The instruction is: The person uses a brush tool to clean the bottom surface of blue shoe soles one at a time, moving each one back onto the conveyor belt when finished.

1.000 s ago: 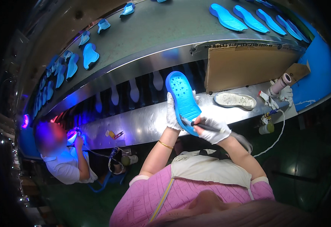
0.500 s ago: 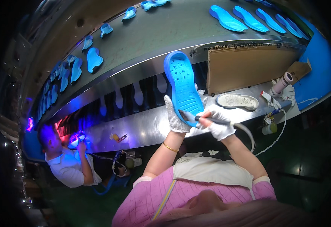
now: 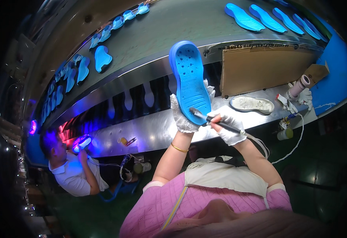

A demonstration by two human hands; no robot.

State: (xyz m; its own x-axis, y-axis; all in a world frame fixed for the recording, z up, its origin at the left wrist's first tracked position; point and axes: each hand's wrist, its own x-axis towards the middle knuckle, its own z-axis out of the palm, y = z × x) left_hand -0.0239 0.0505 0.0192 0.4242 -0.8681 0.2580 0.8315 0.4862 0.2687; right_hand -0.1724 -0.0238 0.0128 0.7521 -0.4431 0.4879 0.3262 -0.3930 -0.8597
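A blue shoe sole (image 3: 189,81) with a raised rim and small holes at its far end is held up above the metal bench. My left hand (image 3: 183,116), in a whitish glove, grips it by its near end, the thumb along the left edge and fingertips showing at the right edge. My right hand (image 3: 229,126), gloved with some fingertips bare, is closed round the dark handle of a brush (image 3: 225,125). The bristles lie at the inner face of the sole's near end. A pale hose runs back from the handle.
A conveyor (image 3: 169,27) carries several blue soles and blue upper parts. On the metal bench (image 3: 157,131) are a white sole (image 3: 252,104), a pink bottle (image 3: 299,85) and loose gloves. A cardboard sheet (image 3: 260,71) stands behind. A co-worker (image 3: 76,172) sits at left under purple light.
The sole has moved slightly up and away, and the brush has shifted to a spot further inside its near end. More blue upper parts show along the conveyor's far left.
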